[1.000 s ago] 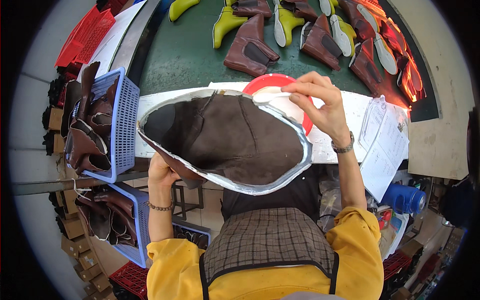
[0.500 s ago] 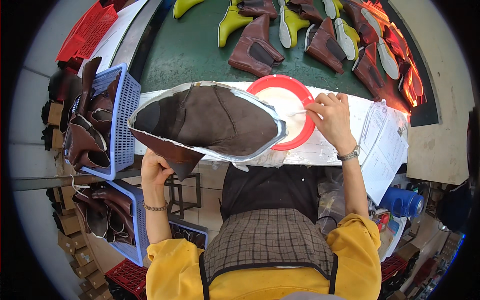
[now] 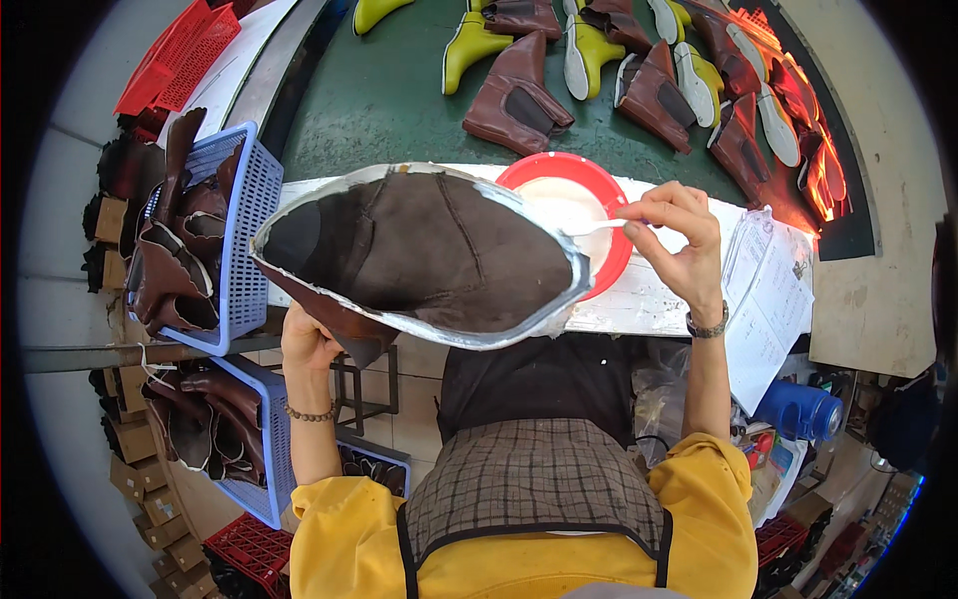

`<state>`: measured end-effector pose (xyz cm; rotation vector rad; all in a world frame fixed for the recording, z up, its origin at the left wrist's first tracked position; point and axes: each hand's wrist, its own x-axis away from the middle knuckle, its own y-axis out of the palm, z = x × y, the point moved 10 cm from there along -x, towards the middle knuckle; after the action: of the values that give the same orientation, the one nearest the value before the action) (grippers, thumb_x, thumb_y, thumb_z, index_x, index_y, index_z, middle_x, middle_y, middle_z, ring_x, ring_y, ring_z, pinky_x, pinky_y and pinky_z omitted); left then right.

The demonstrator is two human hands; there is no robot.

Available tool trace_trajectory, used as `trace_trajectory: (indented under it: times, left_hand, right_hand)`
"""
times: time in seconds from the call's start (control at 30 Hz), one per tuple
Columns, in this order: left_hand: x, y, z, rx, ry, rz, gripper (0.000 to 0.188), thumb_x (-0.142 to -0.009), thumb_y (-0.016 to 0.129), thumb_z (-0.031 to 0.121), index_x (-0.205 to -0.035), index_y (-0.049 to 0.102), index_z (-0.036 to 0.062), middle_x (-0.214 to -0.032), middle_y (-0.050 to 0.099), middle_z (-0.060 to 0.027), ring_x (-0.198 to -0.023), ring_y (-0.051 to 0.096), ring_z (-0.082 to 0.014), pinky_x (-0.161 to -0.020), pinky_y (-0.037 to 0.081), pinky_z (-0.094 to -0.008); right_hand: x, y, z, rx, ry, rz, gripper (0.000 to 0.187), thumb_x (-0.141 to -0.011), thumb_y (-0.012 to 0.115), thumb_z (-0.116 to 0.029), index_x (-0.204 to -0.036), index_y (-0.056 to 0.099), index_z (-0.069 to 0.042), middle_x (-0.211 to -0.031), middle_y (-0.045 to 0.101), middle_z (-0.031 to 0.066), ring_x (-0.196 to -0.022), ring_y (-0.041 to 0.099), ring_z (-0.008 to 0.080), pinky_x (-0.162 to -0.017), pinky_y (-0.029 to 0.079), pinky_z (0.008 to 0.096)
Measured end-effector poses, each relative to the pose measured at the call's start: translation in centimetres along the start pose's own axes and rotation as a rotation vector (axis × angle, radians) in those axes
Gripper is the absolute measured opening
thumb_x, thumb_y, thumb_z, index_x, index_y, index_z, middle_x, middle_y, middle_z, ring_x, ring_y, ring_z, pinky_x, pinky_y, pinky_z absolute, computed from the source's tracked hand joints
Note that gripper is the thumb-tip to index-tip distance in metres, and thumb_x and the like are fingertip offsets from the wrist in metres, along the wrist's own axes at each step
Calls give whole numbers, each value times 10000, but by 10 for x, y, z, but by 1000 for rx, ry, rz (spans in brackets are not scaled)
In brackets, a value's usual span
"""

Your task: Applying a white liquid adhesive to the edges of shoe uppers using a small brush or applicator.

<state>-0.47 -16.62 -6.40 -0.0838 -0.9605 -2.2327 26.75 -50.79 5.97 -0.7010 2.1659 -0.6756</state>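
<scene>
My left hand (image 3: 308, 341) grips a brown leather boot upper (image 3: 424, 250) from below, its fingers partly hidden behind the leather. The upper's open underside faces up, with a whitish coated rim all around. Between the thumb and fingers of my right hand (image 3: 681, 238) is a thin white-handled brush (image 3: 602, 227). Its tip reaches the toe-side right edge of the upper, though the bristles are hard to make out. Behind that edge stands a red bowl (image 3: 616, 195) of milky white liquid, partly covered by the upper.
A white bench top (image 3: 659, 304) holds the bowl, with written sheets (image 3: 766, 299) at its right. Beyond lies a green conveyor belt (image 3: 399, 110) carrying brown boots (image 3: 517, 95) and yellow-green lasts (image 3: 469, 48). Blue baskets (image 3: 239, 240) of uppers stand left; a blue jug (image 3: 798, 407) sits lower right.
My right hand has drawn the brush up and right, from over the bowl's liquid to the upper's edge. The upper has turned slightly, its right end now lower and further right.
</scene>
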Motion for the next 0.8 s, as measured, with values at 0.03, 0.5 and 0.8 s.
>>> trace_trajectory:
  times: [0.03,0.5,0.8]
  left_hand:
    - [-6,1,-6,0,-14,-32,278,-648,557,-123,-899,656,-59,-804,689,-217,-423,498,-195,-346,241,-247]
    - [-99,112,-95,-278,-302,-340,365,-950,625,156,-1274,553,4,-1184,614,-116,-1050,595,-228,-961,488,-377]
    - [-123,23,-64,-281,-301,-316,288,-940,622,191,-1152,542,14,-1067,600,-102,-955,569,-209,-873,464,-356]
  right_hand:
    - [2,-8,1,26,12,20,170,-777,803,-93,-943,795,-129,-862,693,-5,-827,639,152,-810,373,323]
    - [7,-34,3,-85,-55,128,121,-882,753,-289,-958,798,-206,-873,648,-48,-786,590,109,-848,316,366]
    - [26,-60,35,-154,67,313,163,-828,793,-227,-887,798,-74,-744,674,65,-614,608,175,-547,464,305]
